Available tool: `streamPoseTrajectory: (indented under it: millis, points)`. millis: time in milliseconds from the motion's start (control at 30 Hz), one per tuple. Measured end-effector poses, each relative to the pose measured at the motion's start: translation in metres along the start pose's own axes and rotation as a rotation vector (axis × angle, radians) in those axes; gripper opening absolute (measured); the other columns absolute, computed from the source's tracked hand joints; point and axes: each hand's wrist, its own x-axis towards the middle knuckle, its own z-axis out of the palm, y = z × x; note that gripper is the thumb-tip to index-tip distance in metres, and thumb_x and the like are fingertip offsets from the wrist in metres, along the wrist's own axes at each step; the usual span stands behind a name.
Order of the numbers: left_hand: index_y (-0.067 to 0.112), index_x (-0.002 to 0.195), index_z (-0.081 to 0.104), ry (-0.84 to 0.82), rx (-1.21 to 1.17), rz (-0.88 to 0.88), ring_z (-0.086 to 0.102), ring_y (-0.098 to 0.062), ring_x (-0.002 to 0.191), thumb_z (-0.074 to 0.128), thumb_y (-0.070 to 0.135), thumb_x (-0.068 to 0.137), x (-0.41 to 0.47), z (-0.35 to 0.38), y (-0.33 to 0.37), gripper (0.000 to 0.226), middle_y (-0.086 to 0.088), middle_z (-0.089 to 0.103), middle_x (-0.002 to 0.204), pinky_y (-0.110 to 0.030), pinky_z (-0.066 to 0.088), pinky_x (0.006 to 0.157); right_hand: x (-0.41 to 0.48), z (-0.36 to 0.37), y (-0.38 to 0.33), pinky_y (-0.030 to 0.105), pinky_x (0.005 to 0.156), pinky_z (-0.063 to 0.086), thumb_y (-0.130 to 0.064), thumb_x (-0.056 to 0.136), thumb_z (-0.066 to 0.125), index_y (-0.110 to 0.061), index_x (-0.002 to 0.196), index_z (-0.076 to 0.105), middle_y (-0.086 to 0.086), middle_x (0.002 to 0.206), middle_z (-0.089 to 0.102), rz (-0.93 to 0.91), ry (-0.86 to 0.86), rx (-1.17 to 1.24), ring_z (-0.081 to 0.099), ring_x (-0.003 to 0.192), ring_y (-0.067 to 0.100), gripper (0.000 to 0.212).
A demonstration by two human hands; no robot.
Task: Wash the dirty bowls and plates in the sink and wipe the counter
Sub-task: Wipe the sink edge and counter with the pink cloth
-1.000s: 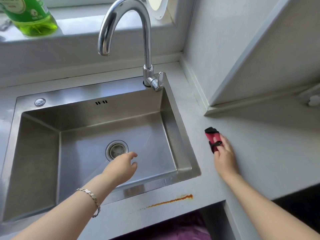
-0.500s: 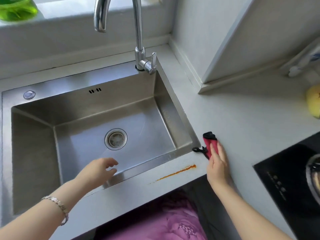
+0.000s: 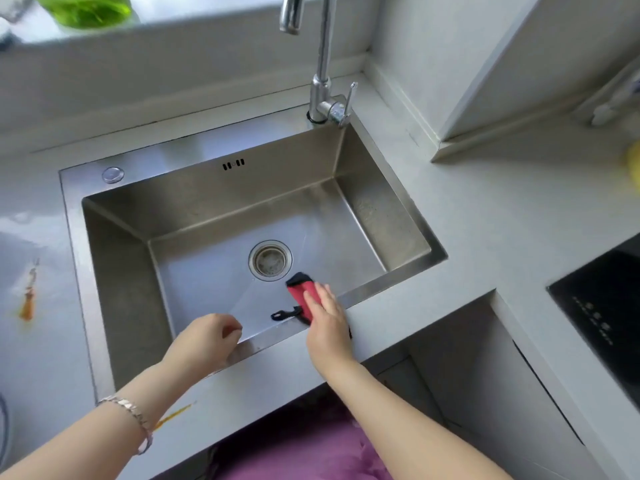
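My right hand (image 3: 325, 318) lies with straight fingers on a folded red cloth with black trim (image 3: 300, 289) at the front rim of the steel sink (image 3: 408, 271). The cloth's far end juts out over the basin. My left hand (image 3: 204, 337) hovers loosely curled over the sink's front edge and holds nothing. The basin holds only its drain (image 3: 270, 260). No bowls or plates are in view. A thin orange streak (image 3: 173, 415) marks the grey counter (image 3: 485, 220) by my left forearm. Another orange smear (image 3: 29, 296) lies left of the sink.
The chrome faucet (image 3: 323, 64) rises at the sink's back right corner. A green detergent bottle (image 3: 86, 6) stands on the window sill. A black cooktop (image 3: 602, 306) sits at the right, with a yellow object (image 3: 633, 164) at the frame's edge.
My right hand slid the cloth leftward from the counter right of the sink onto the front rim. The orange streak near the sink's front right corner no longer shows. My left hand drew back.
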Motion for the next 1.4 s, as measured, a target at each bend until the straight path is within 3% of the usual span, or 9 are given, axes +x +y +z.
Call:
streamPoseTrajectory:
  millis: [167,267,367,467,667,900,1067,1300,1400]
  points:
    - [0.032,0.138,0.039,0.071,-0.281,0.329,0.042,-0.004,0.121,0.066,0.012,0.083,0.012,-0.016,0.033,0.064,0.013,0.042,0.133,-0.024,0.035,0.1,0.0,-0.058,-0.022,0.007,0.089,0.039,-0.004,0.094,0.046,-0.013,0.108,0.064,-0.005,0.101,0.057,0.19,-0.151,0.603,0.054,0.107,0.017,0.024]
    - [0.039,0.116,0.052,-0.071,-0.354,0.504,0.047,0.001,0.112,0.07,0.006,0.079,0.018,-0.026,0.072,0.053,0.018,0.053,0.121,-0.018,0.035,0.096,-0.002,-0.106,-0.019,0.033,0.094,0.047,-0.026,0.095,0.049,-0.021,0.102,0.063,0.007,0.104,0.065,0.262,-0.227,0.761,0.061,0.102,0.023,0.016]
    - [0.026,0.078,0.062,-0.116,-0.467,0.502,0.055,0.001,0.068,0.066,0.001,0.081,0.019,-0.024,0.108,0.026,0.016,0.062,0.068,-0.015,0.042,0.069,-0.003,-0.147,-0.01,0.036,0.094,0.049,-0.065,0.07,0.059,-0.022,0.111,0.059,0.007,0.107,0.066,0.246,-0.348,0.878,0.064,0.102,0.022,0.059]
    - [0.004,0.079,0.061,-0.241,-0.807,0.363,0.059,-0.007,0.058,0.066,0.009,0.072,0.017,-0.021,0.136,0.009,0.005,0.062,0.06,-0.019,0.047,0.063,-0.005,-0.176,0.005,0.025,0.082,0.054,-0.044,0.059,0.083,-0.026,0.108,0.057,-0.003,0.103,0.066,0.13,-0.346,0.656,0.066,0.095,0.01,0.058]
    - [0.005,0.096,0.058,-0.438,-0.907,0.196,0.064,-0.016,0.064,0.065,-0.007,0.08,0.017,0.01,0.187,0.022,-0.01,0.063,0.081,-0.028,0.057,0.062,0.005,-0.209,0.066,0.025,0.073,0.057,-0.009,0.083,0.067,-0.011,0.092,0.069,0.004,0.089,0.073,0.198,0.044,0.498,0.069,0.074,0.011,0.01]
    - [0.021,0.12,0.051,-0.177,-0.412,0.178,0.057,-0.016,0.092,0.056,0.013,0.087,0.042,0.05,0.194,0.035,-0.002,0.056,0.113,-0.024,0.046,0.071,0.047,-0.226,0.154,0.039,0.112,0.024,-0.029,0.093,0.052,-0.011,0.137,0.042,0.014,0.145,0.036,0.366,0.262,-0.185,0.027,0.136,0.028,0.049]
    - [0.019,0.109,0.062,-0.064,-0.029,0.04,0.056,-0.021,0.105,0.049,0.026,0.094,0.047,0.062,0.145,0.022,0.0,0.058,0.12,-0.031,0.046,0.087,0.045,-0.157,0.153,0.045,0.115,-0.003,-0.06,0.089,0.017,-0.015,0.149,0.01,0.019,0.156,0.0,0.43,0.135,-0.4,-0.002,0.144,0.033,0.076]
    - [0.022,0.098,0.068,-0.015,-0.103,-0.024,0.056,-0.013,0.095,0.063,0.035,0.086,0.042,0.051,0.128,0.018,0.004,0.062,0.102,-0.024,0.037,0.07,0.042,-0.141,0.166,0.053,0.098,0.039,-0.057,0.082,0.034,-0.02,0.129,0.055,0.012,0.13,0.042,-0.08,0.127,-0.632,0.031,0.122,0.034,0.063]
    - [0.023,0.086,0.068,-0.011,-0.083,-0.037,0.058,-0.013,0.087,0.063,0.034,0.086,0.043,0.049,0.129,0.012,0.005,0.066,0.093,-0.023,0.041,0.063,0.055,-0.179,0.197,0.051,0.087,0.047,-0.053,0.083,0.038,-0.025,0.124,0.06,0.013,0.118,0.057,0.055,0.196,-0.551,0.033,0.108,0.028,0.055]
